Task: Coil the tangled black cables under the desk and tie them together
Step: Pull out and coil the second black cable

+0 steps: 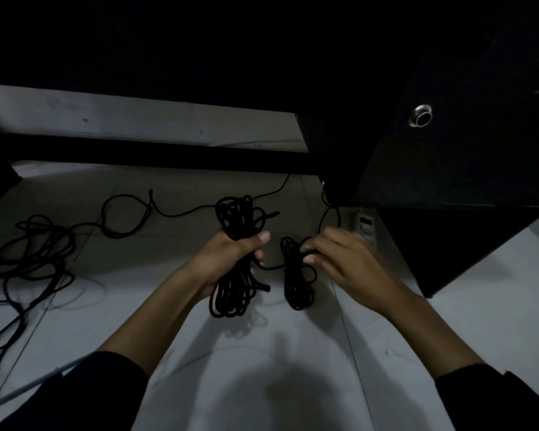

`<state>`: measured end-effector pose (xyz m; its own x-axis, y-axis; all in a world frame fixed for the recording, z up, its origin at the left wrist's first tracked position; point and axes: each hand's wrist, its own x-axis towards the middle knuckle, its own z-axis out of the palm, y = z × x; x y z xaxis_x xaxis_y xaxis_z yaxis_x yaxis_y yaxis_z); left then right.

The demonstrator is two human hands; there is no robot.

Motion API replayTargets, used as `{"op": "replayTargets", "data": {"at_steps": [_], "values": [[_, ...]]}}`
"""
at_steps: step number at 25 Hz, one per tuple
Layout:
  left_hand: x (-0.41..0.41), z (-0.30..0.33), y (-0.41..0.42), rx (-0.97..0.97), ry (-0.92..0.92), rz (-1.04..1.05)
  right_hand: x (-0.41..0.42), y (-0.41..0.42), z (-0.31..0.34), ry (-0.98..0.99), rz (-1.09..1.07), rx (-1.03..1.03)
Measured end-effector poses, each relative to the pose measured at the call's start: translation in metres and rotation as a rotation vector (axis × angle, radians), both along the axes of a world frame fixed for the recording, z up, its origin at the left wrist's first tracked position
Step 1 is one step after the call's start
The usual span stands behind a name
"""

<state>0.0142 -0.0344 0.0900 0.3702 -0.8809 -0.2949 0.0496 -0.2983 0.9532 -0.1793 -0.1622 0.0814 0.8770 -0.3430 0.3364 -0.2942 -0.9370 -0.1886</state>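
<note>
My left hand (231, 259) grips a thick coil of black cable (235, 219) around its middle, with loops sticking out above and below the fist. My right hand (339, 259) pinches a smaller black coil (297, 287) near its top; this hand is blurred. A short stretch of cable runs between the two coils. A thin black lead (181, 214) trails from the large coil toward the back and left. A tangled heap of black cables (35, 247) lies on the pale floor at the far left.
A dark desk cabinet (448, 150) with a round metal knob (421, 116) overhangs at the upper right. A dark crossbar (137, 154) runs along the back. A white power strip (365, 227) sits by the cabinet. A light cable (28, 384) crosses the lower left floor.
</note>
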Motion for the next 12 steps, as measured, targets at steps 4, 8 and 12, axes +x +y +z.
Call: {"op": "replayTargets", "data": {"at_steps": [4,8,12], "values": [[-0.004,-0.001,-0.003,0.130,-0.035,-0.188,0.009,-0.002,0.007,-0.024,0.064,0.010],[-0.007,-0.005,-0.010,0.129,0.017,-0.231,0.014,-0.007,0.009,-0.058,0.118,-0.067],[-0.008,-0.013,-0.017,0.159,0.012,-0.366,0.022,-0.009,0.009,0.019,0.170,-0.151]]}}
